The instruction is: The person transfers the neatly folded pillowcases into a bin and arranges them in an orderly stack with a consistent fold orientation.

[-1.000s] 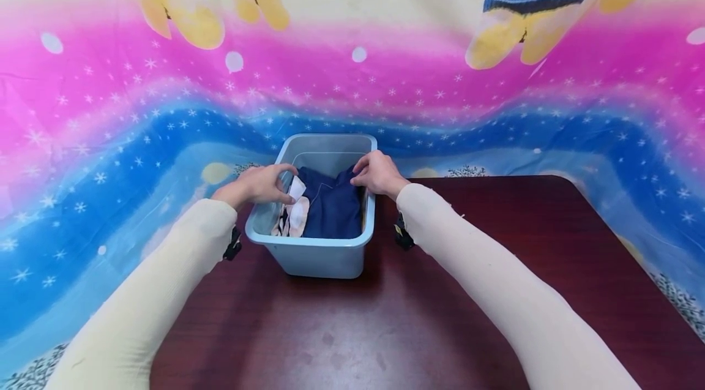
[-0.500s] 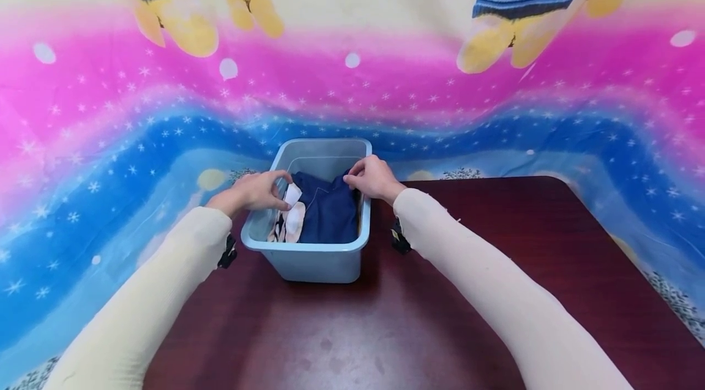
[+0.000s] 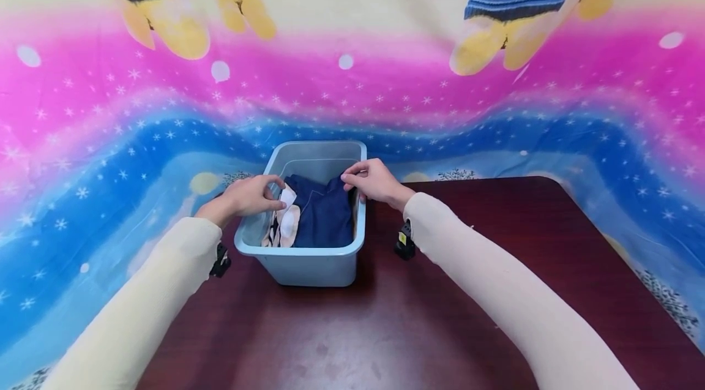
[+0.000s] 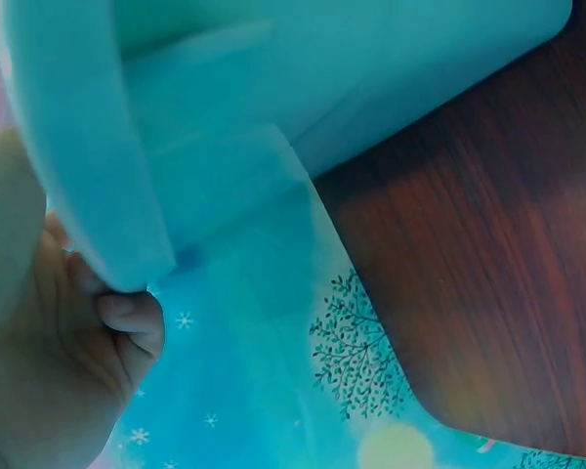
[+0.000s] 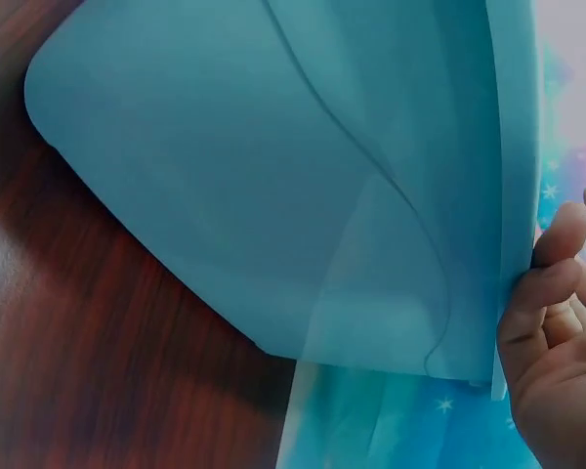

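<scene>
In the head view, a light blue plastic bin (image 3: 314, 267) stands on the table, holding a navy cloth garment (image 3: 325, 218) and a patterned beige, black and white cloth (image 3: 286, 228). My left hand (image 3: 248, 196) reaches over the bin's left rim. Its thumb and index finger bend about a small white piece (image 3: 287, 195) beside the navy cloth; whether they grip it is unclear. My right hand (image 3: 377, 182) crosses the right rim and pinches the navy garment's upper right edge. Both wrist views show mainly the bin's outer wall, with curled fingers (image 5: 542, 293) at its rim and some fingertips hidden.
The dark red-brown wooden table (image 3: 484, 255) extends in front of the bin and to its right. Close behind the bin hangs a printed cloth backdrop (image 3: 407, 90) with pink, blue and cream bands. Black wrist cameras (image 3: 405, 242) sit below the cuffs.
The bin, hands and backdrop shift slightly left and down in the head view together. Both hands stay at about the same places on the bin.
</scene>
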Tool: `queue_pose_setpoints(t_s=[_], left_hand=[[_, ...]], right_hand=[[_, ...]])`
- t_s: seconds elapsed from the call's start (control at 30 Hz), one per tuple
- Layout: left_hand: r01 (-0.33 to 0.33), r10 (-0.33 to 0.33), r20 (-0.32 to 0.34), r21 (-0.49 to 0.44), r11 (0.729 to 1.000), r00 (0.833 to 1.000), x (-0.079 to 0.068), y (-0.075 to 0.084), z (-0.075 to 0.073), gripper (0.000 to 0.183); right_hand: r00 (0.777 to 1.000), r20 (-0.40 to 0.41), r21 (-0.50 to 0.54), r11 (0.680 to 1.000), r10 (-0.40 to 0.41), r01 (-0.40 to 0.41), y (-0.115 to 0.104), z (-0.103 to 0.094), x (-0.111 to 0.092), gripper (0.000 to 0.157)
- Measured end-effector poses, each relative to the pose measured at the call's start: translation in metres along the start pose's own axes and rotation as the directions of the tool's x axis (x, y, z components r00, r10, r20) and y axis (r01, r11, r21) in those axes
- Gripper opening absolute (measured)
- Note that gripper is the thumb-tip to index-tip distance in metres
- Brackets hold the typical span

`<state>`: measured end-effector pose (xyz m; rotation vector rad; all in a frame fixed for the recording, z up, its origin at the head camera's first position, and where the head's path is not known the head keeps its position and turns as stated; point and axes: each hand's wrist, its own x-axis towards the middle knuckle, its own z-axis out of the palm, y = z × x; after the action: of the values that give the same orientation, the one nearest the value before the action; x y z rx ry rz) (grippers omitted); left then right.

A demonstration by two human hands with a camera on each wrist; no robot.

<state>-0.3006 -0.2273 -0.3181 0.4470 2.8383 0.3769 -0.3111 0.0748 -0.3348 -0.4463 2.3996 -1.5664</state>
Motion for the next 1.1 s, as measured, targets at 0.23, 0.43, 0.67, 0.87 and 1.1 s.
queue_pose_setpoints(t_s=[0.23,0.43,0.67,0.87,1.1], left_hand=[[0.007,-0.010,-0.042,-0.080,0.997,0.999,-0.006,-0.004,0.009,0.048],[0.025,-0.042,-0.138,-0.129,0.991,0.990,-0.013,-0.004,0.015,0.044],[-0.006,-0.032,-0.182,-0.206,0.979,0.983,-0.025,-0.004,0.012,0.039],[-0.012,-0.045,-0.208,-0.263,0.965,0.977,-0.035,-0.004,0.015,0.036],[-0.038,-0.028,-0.246,-0.260,0.965,0.969,-0.045,0.003,0.011,0.034]], right_hand=[[0.999,0.012,0.043,0.999,-0.033,0.032,0.006,0.000,-0.008,0.030],[0.998,0.025,0.039,0.998,-0.049,0.048,0.005,-0.004,-0.016,0.029],[0.996,0.052,0.041,0.997,-0.069,0.067,0.007,-0.009,-0.025,0.031],[0.995,0.062,0.022,0.996,-0.083,0.082,0.011,-0.016,-0.034,0.034],[0.995,0.035,0.002,0.996,-0.091,0.091,0.019,-0.024,-0.041,0.030]])
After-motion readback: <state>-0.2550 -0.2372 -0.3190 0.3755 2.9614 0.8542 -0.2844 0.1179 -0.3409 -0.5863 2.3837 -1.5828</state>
